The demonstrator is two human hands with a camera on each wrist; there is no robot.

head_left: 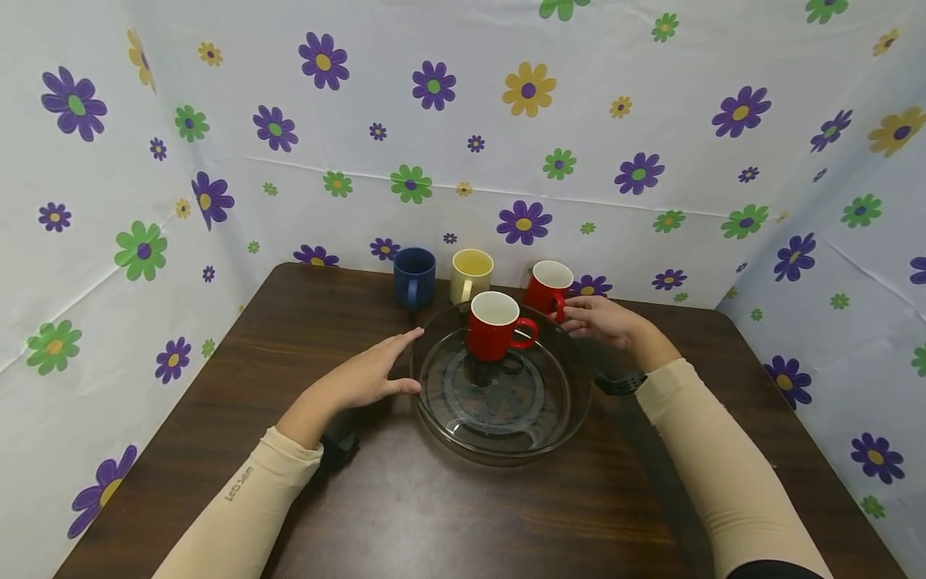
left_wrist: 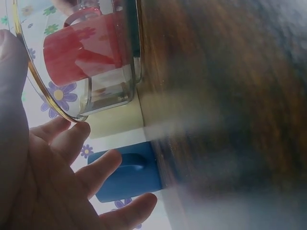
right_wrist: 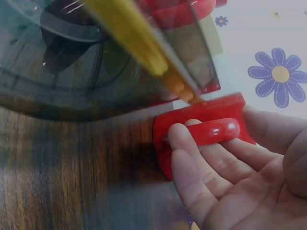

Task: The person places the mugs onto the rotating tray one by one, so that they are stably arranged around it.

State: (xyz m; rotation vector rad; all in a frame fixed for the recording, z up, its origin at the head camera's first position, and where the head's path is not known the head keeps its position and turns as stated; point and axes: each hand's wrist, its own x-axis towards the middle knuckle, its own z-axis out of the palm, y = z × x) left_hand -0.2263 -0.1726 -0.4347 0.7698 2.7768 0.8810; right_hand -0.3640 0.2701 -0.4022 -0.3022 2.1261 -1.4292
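Note:
A round smoky glass bowl (head_left: 499, 438) stands on the table with one red mug (head_left: 493, 330) upright inside it. On the bowl's left side, my left hand (head_left: 365, 374) is spread, its fingertips at the rim; the left wrist view shows the fingers (left_wrist: 103, 167) loosely extended, gripping nothing. Behind the bowl to the right, a second red mug (head_left: 547, 281) stands upright. My right hand (head_left: 600, 318) holds that mug by its handle (right_wrist: 216, 132), fingers bent around it and the thumb near the rim. The bowl's edge covers part of this mug in the right wrist view.
Behind the bowl, a blue mug (head_left: 415, 273) and a pale yellow mug (head_left: 472, 269) stand in a row by the flower-printed cloth (head_left: 463, 145). That cloth walls the dark wooden table (head_left: 463, 523) at the back and both sides.

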